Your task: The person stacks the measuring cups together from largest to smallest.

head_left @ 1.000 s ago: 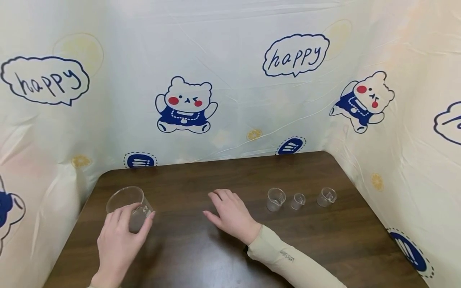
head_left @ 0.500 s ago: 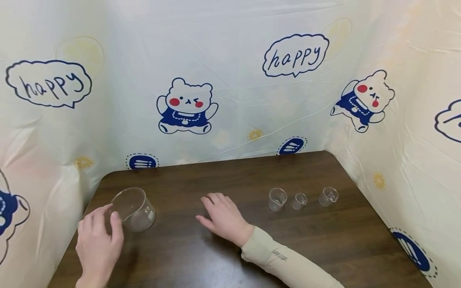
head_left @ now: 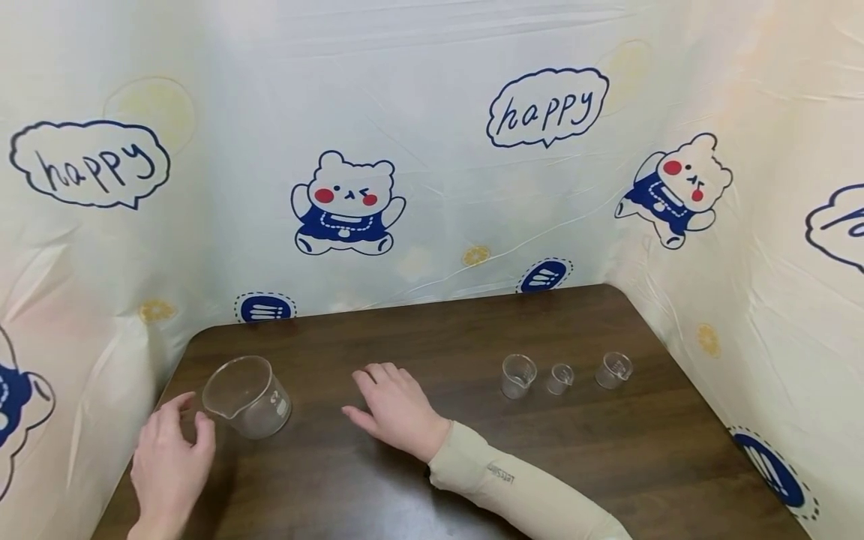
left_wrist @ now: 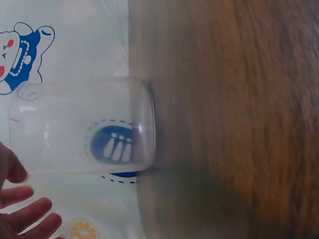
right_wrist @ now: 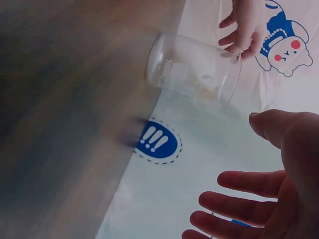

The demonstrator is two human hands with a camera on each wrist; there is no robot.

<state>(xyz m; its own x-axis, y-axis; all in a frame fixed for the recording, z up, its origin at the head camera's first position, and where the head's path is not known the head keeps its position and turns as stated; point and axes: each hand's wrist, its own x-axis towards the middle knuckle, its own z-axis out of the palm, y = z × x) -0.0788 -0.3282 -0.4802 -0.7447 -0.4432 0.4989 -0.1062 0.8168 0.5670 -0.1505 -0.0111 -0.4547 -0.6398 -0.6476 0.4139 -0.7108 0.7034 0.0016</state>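
Note:
A large clear glass beaker (head_left: 259,409) stands upright on the left of the table, its spout facing the near left side. My left hand (head_left: 170,457) is just left of it, fingers relaxed and thumb apart, holding nothing. In the left wrist view the beaker (left_wrist: 84,127) lies beyond the fingertips (left_wrist: 30,214). My right hand (head_left: 398,409) hovers over the table's middle with loosely spread fingers and nothing in them. From the right wrist view, the beaker (right_wrist: 194,69) appears past the right hand (right_wrist: 269,184), and my left hand (right_wrist: 246,25) shows behind it.
Three small clear beakers stand in a row at the right: a medium one (head_left: 518,376), a tiny one (head_left: 560,379) and another medium one (head_left: 613,370). The brown wooden table (head_left: 405,330) meets a printed curtain (head_left: 439,187) at the back and sides.
My left hand has let go of the large beaker and drawn back to the left. My right hand has shifted slightly left. The small beakers have stayed put.

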